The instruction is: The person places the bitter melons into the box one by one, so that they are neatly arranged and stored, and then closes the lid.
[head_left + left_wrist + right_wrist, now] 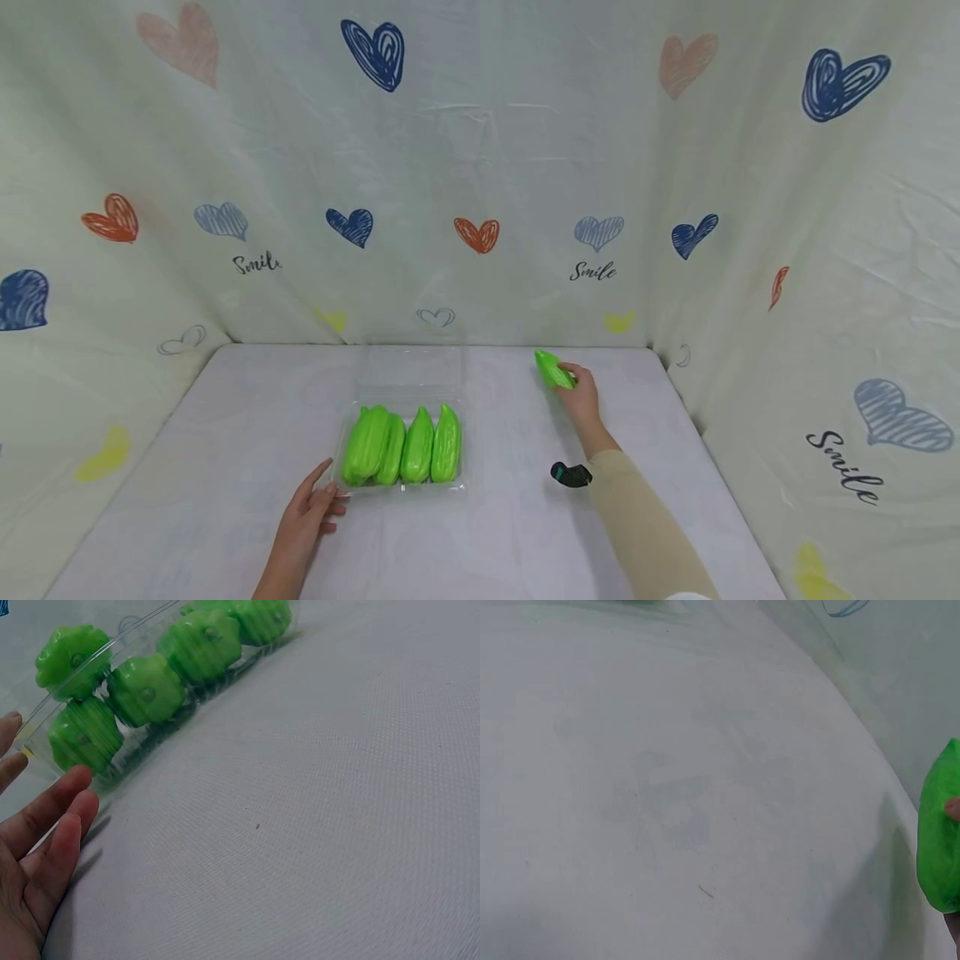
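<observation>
A clear plastic clamshell box (463,487) lies with its lid (411,367) folded back. Several bright green, ridged bitter gourds (422,446) fill it, side by side, with one resting on top at the left. My left hand (303,512) rests at the box's front left corner, its fingertips right at the edge; the left wrist view shows the fingers (56,799) mostly straight beside the gourds' lobed ends. Far to the right, my right hand (581,398) grips another bitter gourd (551,369) near the table's back edge. In the right wrist view this gourd (935,832) shows at the right edge, most of the hand being cut off.
The table (495,550) has a white cloth. A pale curtain (480,158) printed with hearts and "Smile" rises behind the table and along both sides. Next to the right sleeve (645,525) is a small black object (572,475).
</observation>
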A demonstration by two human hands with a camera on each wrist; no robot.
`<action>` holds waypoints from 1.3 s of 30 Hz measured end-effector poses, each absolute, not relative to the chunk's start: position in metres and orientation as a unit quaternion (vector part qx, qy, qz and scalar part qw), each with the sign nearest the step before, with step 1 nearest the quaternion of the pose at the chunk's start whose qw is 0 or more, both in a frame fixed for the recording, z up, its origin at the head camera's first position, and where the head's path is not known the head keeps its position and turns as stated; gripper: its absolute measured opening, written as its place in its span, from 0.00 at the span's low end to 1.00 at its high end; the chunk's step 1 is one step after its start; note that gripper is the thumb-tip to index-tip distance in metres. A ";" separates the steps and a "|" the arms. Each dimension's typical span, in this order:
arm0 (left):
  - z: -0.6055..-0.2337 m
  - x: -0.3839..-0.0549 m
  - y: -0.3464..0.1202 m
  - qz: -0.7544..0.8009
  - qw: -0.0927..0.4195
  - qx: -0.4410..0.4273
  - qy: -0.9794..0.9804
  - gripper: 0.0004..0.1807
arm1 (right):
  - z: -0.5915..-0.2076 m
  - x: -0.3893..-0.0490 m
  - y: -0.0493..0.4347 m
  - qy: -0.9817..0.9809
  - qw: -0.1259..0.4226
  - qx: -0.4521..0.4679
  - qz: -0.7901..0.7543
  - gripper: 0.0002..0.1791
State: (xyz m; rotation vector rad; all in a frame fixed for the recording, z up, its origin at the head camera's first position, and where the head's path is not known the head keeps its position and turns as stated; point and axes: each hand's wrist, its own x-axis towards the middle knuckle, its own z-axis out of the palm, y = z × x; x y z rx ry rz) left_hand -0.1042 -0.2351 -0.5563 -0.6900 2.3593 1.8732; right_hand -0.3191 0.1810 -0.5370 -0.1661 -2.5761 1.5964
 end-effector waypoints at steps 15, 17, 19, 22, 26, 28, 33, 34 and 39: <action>-0.554 -0.105 -0.233 0.604 0.012 -0.216 0.767 0.32 | -0.521 -0.296 0.149 -0.827 0.048 -0.026 0.560 0.29; -0.555 -0.105 -0.234 0.604 0.009 -0.215 0.768 0.31 | -0.517 -0.293 0.144 -0.823 0.044 -0.021 0.565 0.30; -0.555 -0.104 -0.234 0.605 0.007 -0.212 0.768 0.31 | -0.513 -0.289 0.139 -0.823 0.042 -0.015 0.566 0.30; -0.556 -0.105 -0.234 0.605 0.006 -0.210 0.768 0.32 | -0.509 -0.285 0.133 -0.820 0.040 -0.008 0.571 0.30; -0.556 -0.105 -0.235 0.607 0.005 -0.209 0.766 0.33 | -0.503 -0.280 0.125 -0.812 0.040 -0.003 0.583 0.31; -0.556 -0.105 -0.235 0.611 0.003 -0.209 0.764 0.33 | -0.499 -0.276 0.120 -0.808 0.037 -0.002 0.589 0.31; -0.558 -0.105 -0.235 0.610 0.000 -0.207 0.765 0.35 | -0.491 -0.268 0.109 -0.802 0.022 0.011 0.596 0.32; -0.558 -0.105 -0.235 0.609 -0.001 -0.207 0.766 0.35 | -0.490 -0.266 0.107 -0.800 0.019 0.013 0.599 0.32; -0.559 -0.105 -0.234 0.606 -0.006 -0.202 0.769 0.36 | -0.483 -0.258 0.094 -0.791 0.010 0.025 0.611 0.33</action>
